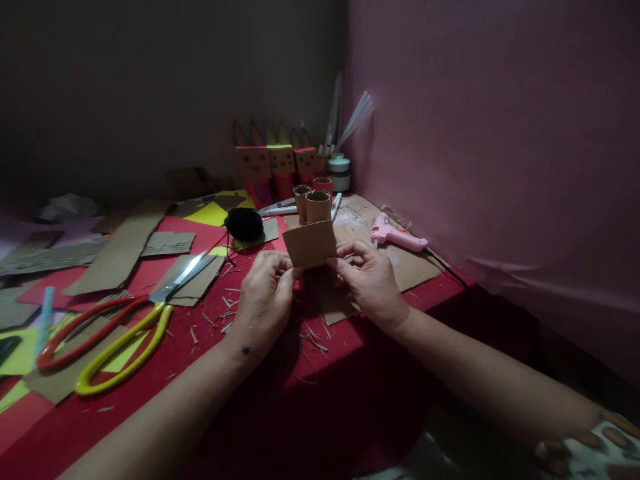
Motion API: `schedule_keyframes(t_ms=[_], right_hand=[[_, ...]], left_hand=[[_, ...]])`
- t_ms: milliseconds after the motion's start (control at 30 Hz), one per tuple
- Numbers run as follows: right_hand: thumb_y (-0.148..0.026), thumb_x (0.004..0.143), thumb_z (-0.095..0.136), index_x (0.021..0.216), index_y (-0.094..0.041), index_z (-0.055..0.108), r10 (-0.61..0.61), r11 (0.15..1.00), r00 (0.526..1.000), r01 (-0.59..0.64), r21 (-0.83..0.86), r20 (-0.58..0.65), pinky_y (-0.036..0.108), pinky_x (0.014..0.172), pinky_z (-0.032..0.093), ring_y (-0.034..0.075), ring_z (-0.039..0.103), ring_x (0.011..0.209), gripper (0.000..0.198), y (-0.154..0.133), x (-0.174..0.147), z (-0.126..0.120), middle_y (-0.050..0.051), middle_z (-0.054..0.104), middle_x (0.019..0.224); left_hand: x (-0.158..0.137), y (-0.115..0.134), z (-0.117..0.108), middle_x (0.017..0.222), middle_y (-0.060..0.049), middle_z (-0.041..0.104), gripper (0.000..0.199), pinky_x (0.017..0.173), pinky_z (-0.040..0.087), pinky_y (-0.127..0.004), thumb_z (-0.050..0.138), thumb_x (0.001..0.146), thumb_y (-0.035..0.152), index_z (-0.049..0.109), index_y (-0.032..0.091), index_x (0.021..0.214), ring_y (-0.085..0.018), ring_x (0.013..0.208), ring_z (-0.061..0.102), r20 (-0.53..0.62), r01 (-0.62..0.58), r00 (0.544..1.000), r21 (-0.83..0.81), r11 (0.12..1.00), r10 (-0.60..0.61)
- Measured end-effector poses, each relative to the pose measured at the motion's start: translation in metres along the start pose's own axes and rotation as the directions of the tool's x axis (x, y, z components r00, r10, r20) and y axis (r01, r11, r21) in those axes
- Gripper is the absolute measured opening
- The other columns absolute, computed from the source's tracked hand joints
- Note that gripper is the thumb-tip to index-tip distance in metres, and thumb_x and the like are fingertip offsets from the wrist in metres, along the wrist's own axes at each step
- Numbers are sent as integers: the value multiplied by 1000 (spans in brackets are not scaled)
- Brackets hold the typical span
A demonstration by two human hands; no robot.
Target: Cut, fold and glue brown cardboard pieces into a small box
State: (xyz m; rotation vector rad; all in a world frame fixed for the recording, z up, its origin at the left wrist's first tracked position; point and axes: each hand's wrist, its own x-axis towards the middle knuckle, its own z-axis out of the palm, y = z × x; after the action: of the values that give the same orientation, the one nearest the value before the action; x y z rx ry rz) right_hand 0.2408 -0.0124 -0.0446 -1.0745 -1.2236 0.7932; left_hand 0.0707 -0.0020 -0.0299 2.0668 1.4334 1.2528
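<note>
Between my hands a small square piece of brown cardboard [311,245] is held up, tilted slightly. My left hand [267,293] pinches its lower left corner between thumb and fingers. At its lower right edge my right hand [370,280] grips it the same way. Below it another flat cardboard piece [335,303] lies on the red cloth. Just behind the held piece stand brown cardboard tubes [319,205], their lower parts partly hidden. A ball of black yarn [244,225] sits beyond my left hand.
Large scissors [160,300] with red and yellow handles lie open at left among cardboard strips [123,247] and coloured paper. A pink glue gun [397,235] rests on a board at right, its cord trailing. Box-headed figures [253,163] and a jar [339,173] stand behind.
</note>
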Motion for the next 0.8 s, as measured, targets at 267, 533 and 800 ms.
schedule_keyframes(t_ms=[267, 533, 800], right_hand=[[-24, 76, 68, 70, -19, 58, -124, 991, 992, 123, -60, -15, 36, 83, 52, 22, 61, 104, 13, 1, 2, 3, 11, 61, 116], [-21, 72, 71, 66, -19, 55, -73, 989, 997, 67, 132, 40, 42, 103, 43, 24, 61, 116, 17, 1, 8, 5, 12, 68, 112], [-27, 73, 72, 69, -20, 54, -50, 981, 996, 36, 190, 73, 39, 93, 50, 20, 65, 105, 20, -2, 7, 4, 6, 69, 107]], left_hand=[[0, 5, -2, 65, -1, 66, 14, 59, 43, -28, 60, 77, 31, 62, 18, 71, -16, 61, 58, 37, 194, 981, -132, 972, -190], [2, 16, -8, 68, -4, 71, 18, 51, 50, -25, 71, 71, 31, 67, 14, 74, -13, 53, 62, 99, 376, 926, -356, 855, -365], [8, 11, -10, 82, -4, 69, 41, 45, 50, -25, 76, 69, 32, 56, 14, 100, -12, 50, 60, 97, 369, 924, -475, 799, -369]])
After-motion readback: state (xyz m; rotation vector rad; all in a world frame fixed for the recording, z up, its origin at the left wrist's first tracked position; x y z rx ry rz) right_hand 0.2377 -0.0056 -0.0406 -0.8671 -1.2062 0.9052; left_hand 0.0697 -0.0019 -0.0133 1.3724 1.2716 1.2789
